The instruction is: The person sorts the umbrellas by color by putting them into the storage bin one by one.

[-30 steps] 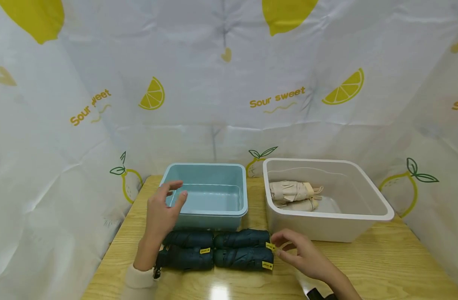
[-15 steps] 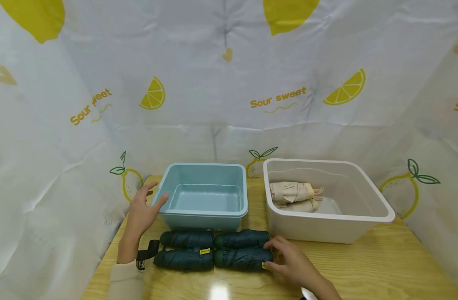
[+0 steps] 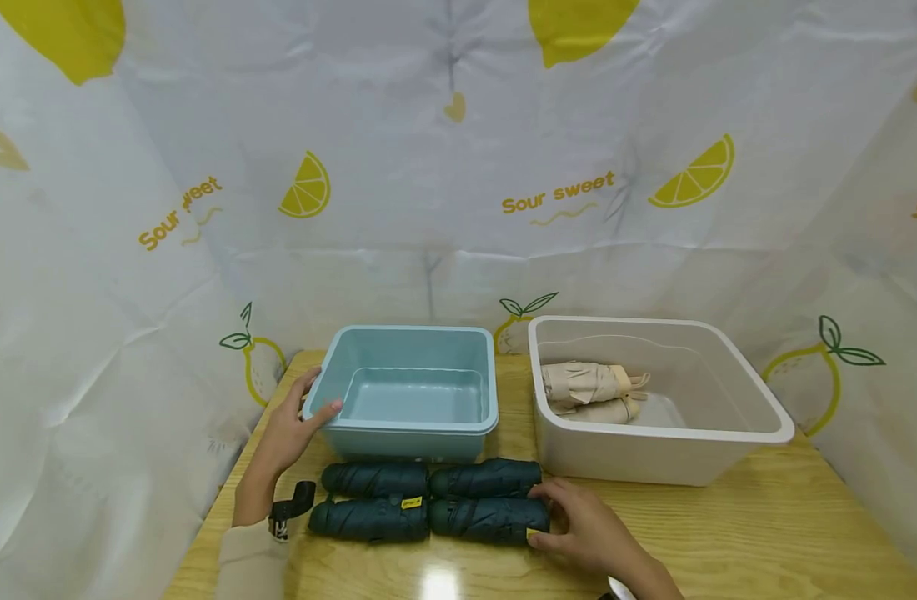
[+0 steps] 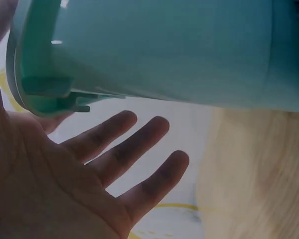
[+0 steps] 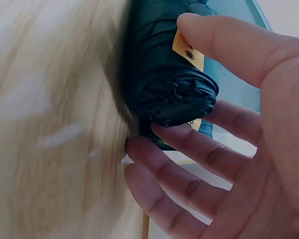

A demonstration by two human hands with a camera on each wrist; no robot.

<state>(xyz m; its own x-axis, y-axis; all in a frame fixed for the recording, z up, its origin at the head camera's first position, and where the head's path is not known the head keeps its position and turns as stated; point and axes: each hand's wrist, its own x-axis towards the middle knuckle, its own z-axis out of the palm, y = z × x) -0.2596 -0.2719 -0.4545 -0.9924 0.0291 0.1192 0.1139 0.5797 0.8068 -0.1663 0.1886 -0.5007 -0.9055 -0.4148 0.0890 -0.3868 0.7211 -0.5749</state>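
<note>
Although two beige umbrellas [image 3: 586,382] lie inside the white bin [image 3: 623,458], toward the far right corner of the surface [image 3: 736,533], the blue tub [image 3: 409,445], near the far left corner, shows nothing inside. Status, as judged: beige lot apparently stowed; dark lot outstanding, none of it in a container.

Dark lot: four dark umbrellas [image 3: 370,520], folded and lying flat in two rows of two, just before the blue tub on its near-edge side.

Hands, one pair. Left hand [image 3: 284,433]: spread wide at the tub's side facing the left edge, thumb over the rim, fingers extended outside. Right hand [image 3: 582,525]: thumb and fingers about the right-hand end of the near-row right umbrella [image 3: 488,520], in a loose grip; firmness cannot be told.

Count:
- Dark umbrellas: four.
- Beige umbrellas: two visible, one partly over the other; any beneath are hidden.
- Yellow tags [image 3: 411,502]: three visible across the views.
- White bin: one.
- Blue tub: one for certain; a doubled rim line leaves a nested second possible.
</note>
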